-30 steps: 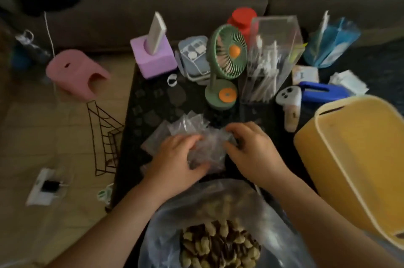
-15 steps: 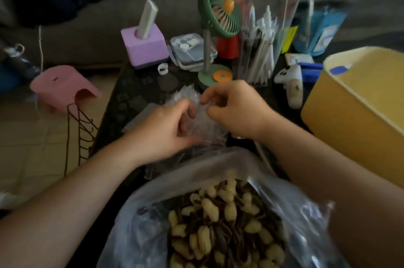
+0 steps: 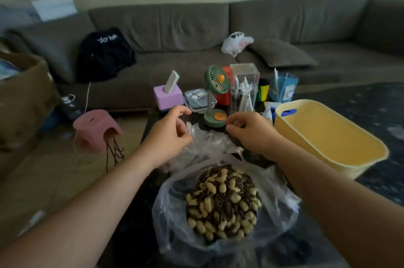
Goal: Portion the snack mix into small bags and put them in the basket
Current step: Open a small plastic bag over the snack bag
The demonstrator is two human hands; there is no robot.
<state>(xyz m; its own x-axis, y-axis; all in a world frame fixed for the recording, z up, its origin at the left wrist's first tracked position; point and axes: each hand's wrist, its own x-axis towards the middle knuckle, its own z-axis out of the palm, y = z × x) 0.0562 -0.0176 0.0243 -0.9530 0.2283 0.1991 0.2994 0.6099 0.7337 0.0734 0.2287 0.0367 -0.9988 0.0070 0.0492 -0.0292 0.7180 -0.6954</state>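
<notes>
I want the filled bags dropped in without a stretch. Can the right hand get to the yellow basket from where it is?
Probably yes: the yellow basket sits just beside the right hand, its open top facing up and nothing between them.

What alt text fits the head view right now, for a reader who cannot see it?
Both hands work a pile of small clear bags on a dark table: left hand pinches one, right hand has fingers curled at the pile. An open bag of snack mix sits nearest; an empty yellow basket stands right.
</notes>
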